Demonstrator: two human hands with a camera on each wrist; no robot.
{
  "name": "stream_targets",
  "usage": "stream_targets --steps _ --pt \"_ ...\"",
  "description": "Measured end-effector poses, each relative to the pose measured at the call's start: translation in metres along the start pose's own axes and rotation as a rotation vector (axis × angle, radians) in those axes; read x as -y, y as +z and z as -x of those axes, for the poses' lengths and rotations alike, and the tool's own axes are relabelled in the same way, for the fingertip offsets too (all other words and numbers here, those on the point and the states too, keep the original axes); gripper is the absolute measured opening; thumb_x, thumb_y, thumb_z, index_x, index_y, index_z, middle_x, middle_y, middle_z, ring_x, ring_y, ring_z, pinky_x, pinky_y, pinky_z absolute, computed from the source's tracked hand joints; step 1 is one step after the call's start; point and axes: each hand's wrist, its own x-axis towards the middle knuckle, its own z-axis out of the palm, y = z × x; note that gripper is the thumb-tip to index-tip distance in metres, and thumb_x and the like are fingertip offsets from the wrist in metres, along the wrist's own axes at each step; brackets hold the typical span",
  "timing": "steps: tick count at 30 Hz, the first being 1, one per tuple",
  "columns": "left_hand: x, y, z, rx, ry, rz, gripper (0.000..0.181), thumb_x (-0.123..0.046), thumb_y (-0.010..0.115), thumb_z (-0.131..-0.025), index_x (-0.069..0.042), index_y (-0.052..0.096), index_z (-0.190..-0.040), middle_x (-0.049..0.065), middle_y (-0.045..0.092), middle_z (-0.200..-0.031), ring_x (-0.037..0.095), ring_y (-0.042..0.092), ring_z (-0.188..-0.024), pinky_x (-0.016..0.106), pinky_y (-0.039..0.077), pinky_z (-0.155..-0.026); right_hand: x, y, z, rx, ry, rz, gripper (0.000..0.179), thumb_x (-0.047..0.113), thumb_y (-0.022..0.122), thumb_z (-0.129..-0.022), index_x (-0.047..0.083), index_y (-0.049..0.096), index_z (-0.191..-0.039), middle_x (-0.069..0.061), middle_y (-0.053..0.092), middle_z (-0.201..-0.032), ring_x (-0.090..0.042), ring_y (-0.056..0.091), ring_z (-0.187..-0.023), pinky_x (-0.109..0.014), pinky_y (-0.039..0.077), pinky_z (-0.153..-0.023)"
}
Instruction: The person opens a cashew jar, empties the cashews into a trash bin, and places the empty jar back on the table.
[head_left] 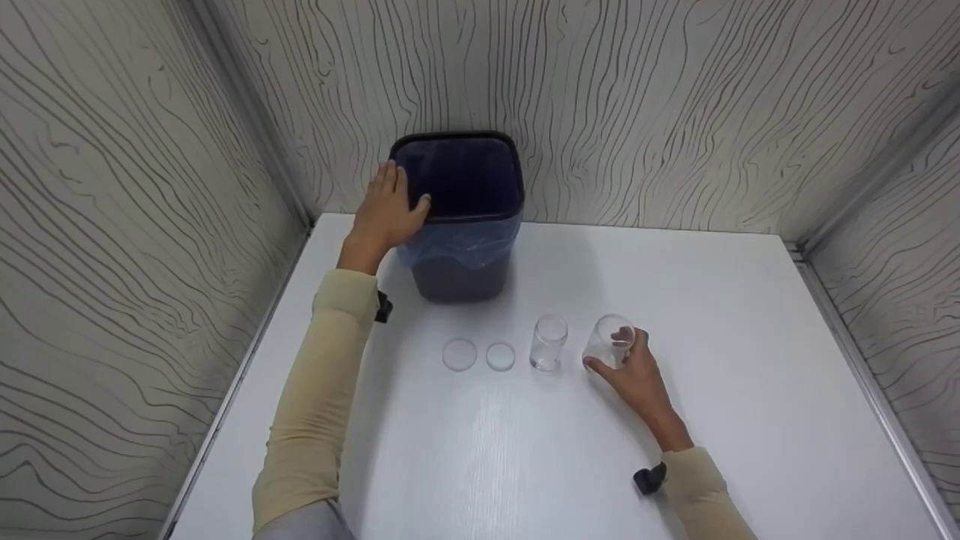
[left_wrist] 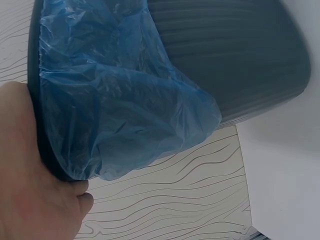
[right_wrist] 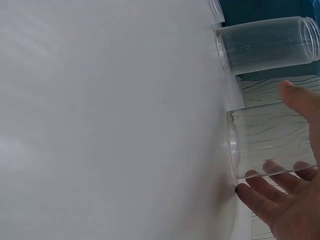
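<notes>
My right hand (head_left: pixel 634 371) curls round the larger clear jar (head_left: pixel 606 341), thumb on its near side and fingers on the far side. In the right wrist view, some fingertips show through the wall of that jar (right_wrist: pixel 272 135), whose base is at the white tabletop. To its left stands a narrower clear jar (head_left: pixel 549 345), upright, with a threaded mouth (right_wrist: pixel 307 39). Two clear round lids, a larger lid (head_left: pixel 459 355) and a smaller lid (head_left: pixel 500 357), lie flat further left. My left hand (head_left: pixel 386 210) grips the rim of a dark trash bin (head_left: pixel 461 281) at its near left corner.
A blue plastic bag (left_wrist: pixel 130 115) lines the bin and hangs folded over its rim. The white table (head_left: pixel 480 465) meets patterned wall panels (head_left: pixel 645 112) at the back and on both sides. The bin stands near the back edge.
</notes>
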Motion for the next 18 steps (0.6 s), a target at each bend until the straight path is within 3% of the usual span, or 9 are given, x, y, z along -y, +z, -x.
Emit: stream_targets --steps 14,18 --pt "-0.002 0.002 0.002 -0.042 -0.002 0.017 0.078 -0.045 0.034 -0.113 0.005 0.012 -0.169 0.025 0.002 -0.178 0.039 -0.001 -0.168 0.050 0.005 -0.137 0.009 -0.009 0.005 -0.002 -0.003 0.006 0.097 0.062 0.076 -0.093 0.008 0.025 -0.156 -0.020 0.045 -0.158 -0.043 0.046 -0.148 -0.061 0.040 -0.121" --pt "-0.003 0.001 0.002 -0.063 0.022 -0.001 0.073 -0.042 0.036 -0.114 0.005 0.018 -0.168 0.026 0.010 -0.177 0.038 0.002 -0.168 0.051 0.006 -0.137 0.012 -0.015 0.004 -0.003 -0.002 0.006 0.098 0.064 0.070 -0.096 0.008 0.022 -0.159 -0.022 0.042 -0.162 -0.043 0.043 -0.150 -0.060 0.039 -0.123"
